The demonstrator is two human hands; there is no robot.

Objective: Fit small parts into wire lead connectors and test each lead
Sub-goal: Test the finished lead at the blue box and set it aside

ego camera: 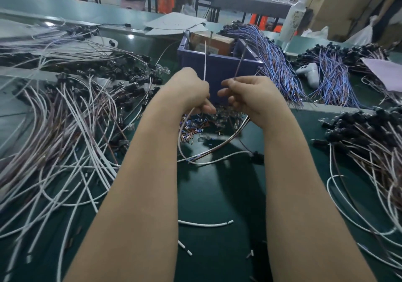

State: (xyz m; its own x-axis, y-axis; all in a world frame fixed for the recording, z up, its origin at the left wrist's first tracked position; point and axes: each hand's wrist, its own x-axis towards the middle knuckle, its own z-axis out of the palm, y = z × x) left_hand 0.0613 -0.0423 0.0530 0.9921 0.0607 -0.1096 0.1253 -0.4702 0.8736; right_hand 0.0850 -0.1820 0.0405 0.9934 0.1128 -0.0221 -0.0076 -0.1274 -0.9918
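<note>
My left hand (191, 90) is closed around a white wire (205, 61) whose free end sticks straight up. In my right hand (250, 94) a brown wire (240, 60) is pinched and points up as well. Both wires loop down below my hands and join near a black connector (256, 156) lying on the green table (217, 194). Under my hands lies a pile of small clear bulbs (224, 116) and tiny coloured sleeves (191, 129). What sits inside my closed fingers is hidden.
A blue plastic bin (217, 68) stands just behind my hands. Heaps of white and brown leads with black connectors (65, 112) cover the left, more leads (365, 142) the right. Blue wire bundles (276, 64) lie at the back right. A short white wire piece (204, 224) lies near me.
</note>
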